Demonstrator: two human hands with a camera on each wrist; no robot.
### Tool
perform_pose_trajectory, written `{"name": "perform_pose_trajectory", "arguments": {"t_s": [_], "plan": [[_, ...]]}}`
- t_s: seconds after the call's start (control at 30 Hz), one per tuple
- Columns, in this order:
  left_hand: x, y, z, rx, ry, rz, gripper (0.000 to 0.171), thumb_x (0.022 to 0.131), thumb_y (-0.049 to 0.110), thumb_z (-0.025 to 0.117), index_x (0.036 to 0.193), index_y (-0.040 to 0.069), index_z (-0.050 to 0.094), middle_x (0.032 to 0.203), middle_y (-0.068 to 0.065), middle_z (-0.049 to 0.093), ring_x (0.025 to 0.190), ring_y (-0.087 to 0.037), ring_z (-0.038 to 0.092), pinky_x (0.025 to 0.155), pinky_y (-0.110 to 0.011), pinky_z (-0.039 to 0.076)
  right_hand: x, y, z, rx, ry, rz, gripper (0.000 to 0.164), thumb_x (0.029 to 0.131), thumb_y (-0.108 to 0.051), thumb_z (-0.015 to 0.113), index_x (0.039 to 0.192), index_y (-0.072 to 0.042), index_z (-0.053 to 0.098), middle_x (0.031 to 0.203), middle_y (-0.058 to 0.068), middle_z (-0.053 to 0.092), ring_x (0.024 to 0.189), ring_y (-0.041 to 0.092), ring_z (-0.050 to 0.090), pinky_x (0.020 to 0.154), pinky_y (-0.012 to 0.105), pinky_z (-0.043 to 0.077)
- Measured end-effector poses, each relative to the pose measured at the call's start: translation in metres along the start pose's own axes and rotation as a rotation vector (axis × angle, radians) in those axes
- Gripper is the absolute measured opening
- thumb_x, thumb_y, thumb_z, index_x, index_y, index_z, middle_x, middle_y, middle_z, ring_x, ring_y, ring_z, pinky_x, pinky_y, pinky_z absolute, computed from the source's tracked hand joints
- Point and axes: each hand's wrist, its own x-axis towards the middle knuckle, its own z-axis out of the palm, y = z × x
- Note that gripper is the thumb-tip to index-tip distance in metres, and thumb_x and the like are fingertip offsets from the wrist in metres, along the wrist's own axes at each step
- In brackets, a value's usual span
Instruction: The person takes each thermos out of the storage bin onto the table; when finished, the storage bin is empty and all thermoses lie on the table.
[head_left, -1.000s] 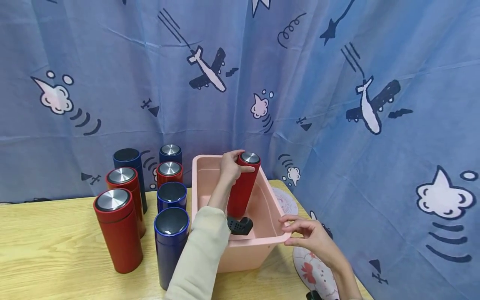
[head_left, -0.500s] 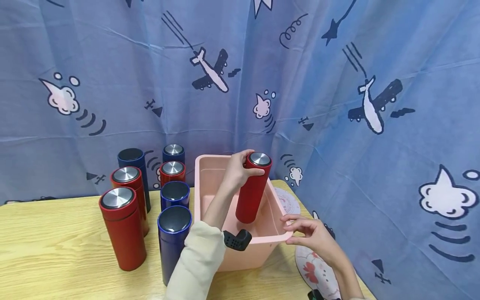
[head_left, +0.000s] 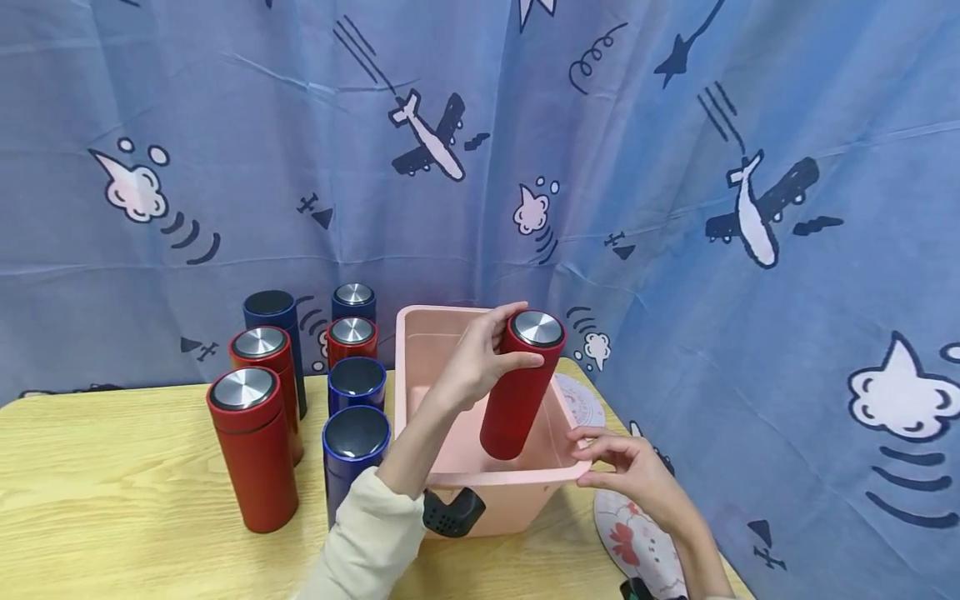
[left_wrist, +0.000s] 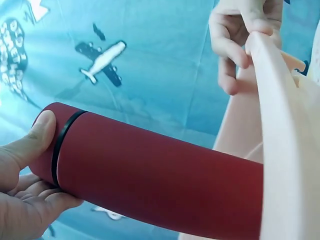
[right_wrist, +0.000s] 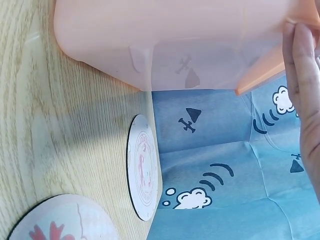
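Note:
My left hand grips a red thermos round its lid end, thumb on one side and fingers on the other. The thermos tilts inside the pink bin, its silver-topped lid above the rim and its lower end down between the walls. In the left wrist view the bin wall covers the lower end of the thermos. My right hand pinches the bin's near right corner, thumb below the rim and fingers over it; the right wrist view shows these fingers at the rim.
Left of the bin, two rows of thermoses stand upright on the wooden table, among them a red one and a blue one in front. Two round printed mats lie right of the bin. A patterned blue curtain hangs behind.
My left hand has drawn the red thermos toward the near right part of the bin, bringing it closer to me. The right hand keeps its place on the bin's corner.

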Motion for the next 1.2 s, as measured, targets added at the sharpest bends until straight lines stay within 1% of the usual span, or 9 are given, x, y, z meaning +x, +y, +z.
{"name": "perform_pose_trajectory", "arguments": {"t_s": [0.2,0.33,0.47,0.63,0.7,0.8,0.97,1.07,1.2], "plan": [[-0.020,0.017,-0.006,0.025,-0.027,0.021,0.063,0.082,-0.008,0.069,0.139,-0.004,0.042,0.126,-0.020,0.056,0.113,-0.029,0.057,0.095,-0.033,0.050,0.001,0.000,0.001,-0.001,-0.002,0.005,0.027,0.081,0.005,0.071,0.105,0.015,0.065,0.120,-0.003,0.064,0.112,0.005,0.056,0.081,0.022,0.054],[-0.029,0.023,-0.009,0.012,-0.019,0.009,0.060,0.083,-0.009,0.068,0.137,-0.003,0.043,0.127,-0.020,0.055,0.115,-0.030,0.056,0.096,-0.034,0.049,0.001,0.000,-0.001,0.010,-0.003,-0.005,0.026,0.082,0.006,0.070,0.105,0.014,0.065,0.120,-0.003,0.064,0.113,0.005,0.056,0.080,0.022,0.055],[-0.038,0.029,-0.013,-0.009,-0.021,0.022,0.057,0.082,-0.010,0.068,0.134,-0.001,0.046,0.126,-0.018,0.056,0.113,-0.029,0.057,0.093,-0.033,0.050,0.000,0.001,-0.003,0.025,-0.006,-0.015,0.024,0.082,0.008,0.069,0.105,0.013,0.065,0.120,-0.005,0.064,0.111,0.006,0.057,0.079,0.022,0.055],[-0.050,0.039,-0.018,0.009,-0.058,0.060,0.056,0.081,-0.010,0.068,0.132,-0.003,0.045,0.127,-0.018,0.055,0.113,-0.027,0.057,0.093,-0.031,0.050,0.000,0.002,-0.002,0.040,-0.017,-0.016,0.024,0.082,0.008,0.068,0.105,0.013,0.065,0.120,-0.006,0.064,0.113,0.004,0.056,0.078,0.022,0.055],[-0.054,0.043,-0.020,-0.014,-0.076,0.051,0.057,0.081,-0.011,0.068,0.133,-0.003,0.044,0.129,-0.017,0.054,0.115,-0.027,0.056,0.093,-0.031,0.050,0.001,0.002,-0.001,0.038,-0.021,-0.016,0.024,0.082,0.007,0.068,0.105,0.013,0.065,0.120,-0.006,0.064,0.113,0.003,0.055,0.078,0.023,0.055],[-0.056,0.047,-0.021,-0.063,-0.088,0.013,0.059,0.082,-0.012,0.067,0.134,-0.001,0.043,0.131,-0.017,0.052,0.119,-0.026,0.055,0.094,-0.032,0.050,0.000,0.003,-0.001,0.029,-0.021,-0.011,0.023,0.082,0.007,0.069,0.104,0.013,0.065,0.120,-0.007,0.064,0.112,0.003,0.056,0.079,0.024,0.056],[-0.057,0.056,-0.025,-0.047,-0.089,-0.035,0.066,0.083,-0.009,0.067,0.142,0.000,0.039,0.130,-0.019,0.053,0.117,-0.027,0.056,0.094,-0.033,0.050,-0.003,0.004,-0.002,0.039,-0.016,-0.011,0.022,0.082,0.008,0.068,0.103,0.013,0.065,0.120,-0.007,0.064,0.109,0.005,0.059,0.078,0.025,0.056],[-0.056,0.062,-0.032,-0.045,-0.100,-0.049,0.068,0.082,-0.009,0.068,0.143,-0.001,0.038,0.132,-0.019,0.055,0.118,-0.026,0.057,0.095,-0.032,0.050,-0.003,0.004,-0.002,0.039,-0.017,-0.014,0.022,0.082,0.008,0.068,0.103,0.013,0.065,0.120,-0.007,0.064,0.110,0.005,0.058,0.078,0.025,0.056],[-0.056,0.070,-0.046,-0.071,-0.114,-0.086,0.068,0.081,-0.010,0.069,0.142,0.002,0.042,0.129,-0.018,0.058,0.118,-0.025,0.057,0.095,-0.032,0.049,-0.001,0.003,-0.002,0.028,-0.023,-0.027,0.022,0.082,0.008,0.068,0.103,0.013,0.065,0.121,-0.007,0.063,0.111,0.005,0.058,0.078,0.025,0.056]]}}
